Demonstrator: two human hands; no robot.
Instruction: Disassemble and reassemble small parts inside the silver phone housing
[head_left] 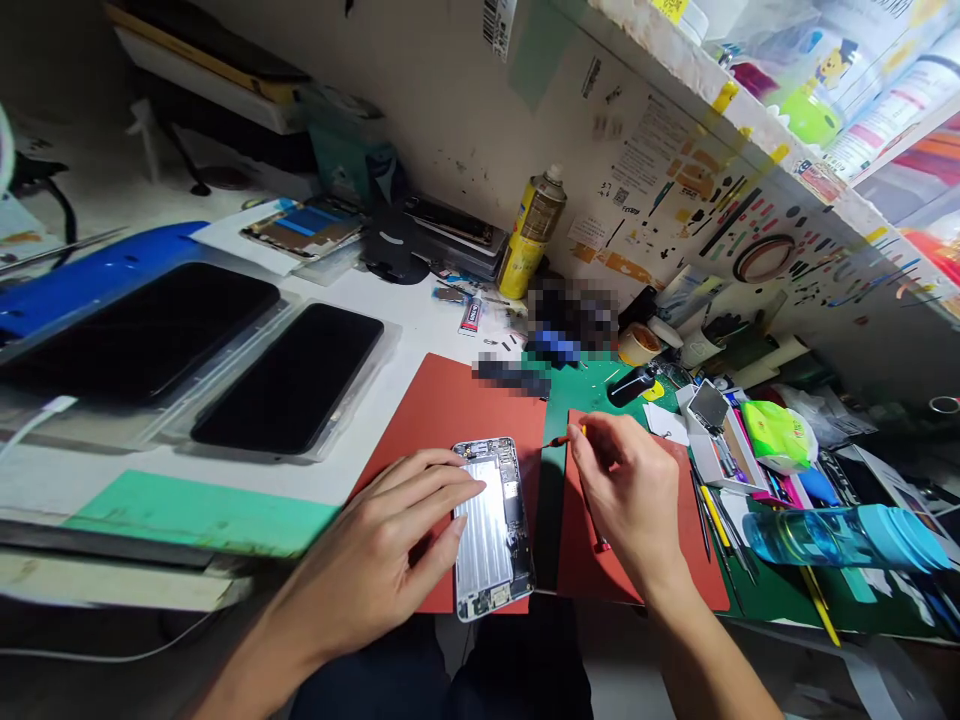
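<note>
Left edge of opened phone (pixel 487 535) partly hidden under left hand (pixel 397 520). Grip of tool (pixel 557 441) mostly hidden in right hand (pixel 630 480); tip too small to tell. Beyond right hand, pixelated patch (pixel 574 312) unidentifiable. Left of left hand, blue object (pixel 112 268) and white cable (pixel 34 425) cut off by frame edge. Wall print (pixel 646 148) above right hand too small to read.

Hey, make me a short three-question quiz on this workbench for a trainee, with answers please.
1. Which hand touches the opened phone?
2. What does the right hand hold? A) a bottle; B) a thin tool; C) a roll of tape.
3. True or false: the yellow spray can lies on its side.

Key: 1. The left hand. 2. B. 3. False; the yellow spray can stands upright.
</note>
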